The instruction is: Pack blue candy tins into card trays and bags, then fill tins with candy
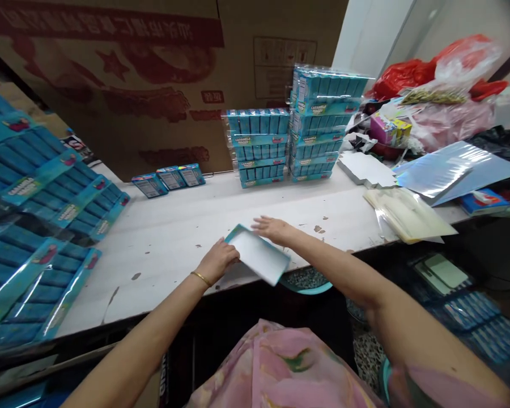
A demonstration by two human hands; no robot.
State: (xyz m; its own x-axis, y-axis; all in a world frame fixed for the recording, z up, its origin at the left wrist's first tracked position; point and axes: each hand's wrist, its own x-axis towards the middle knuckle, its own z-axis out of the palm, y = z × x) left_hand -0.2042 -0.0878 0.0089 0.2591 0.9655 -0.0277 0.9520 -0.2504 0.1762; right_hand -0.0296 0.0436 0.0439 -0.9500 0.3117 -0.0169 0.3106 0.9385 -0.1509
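Worktable (165, 241), white, worn. Stacked blue packs (259, 152), far side. Tray (259, 255), blue-edged (white inside), at the table's near edge, apparently being positioned; the next move called for steady support. Left hand (218, 262) gripped its left side; right hand (273, 229), fingers extended, was beside its far rim.

Large brown cardboard carton with red print (161, 122) stands at rear; crumpled red plastic bag (402, 79) lies near small purple-and-yellow cardboard box (382, 130), at right.

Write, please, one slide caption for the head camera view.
Left hand holding a shallow teal tray with white interior, right hand close by; stacked Caramelo packs stand behind.
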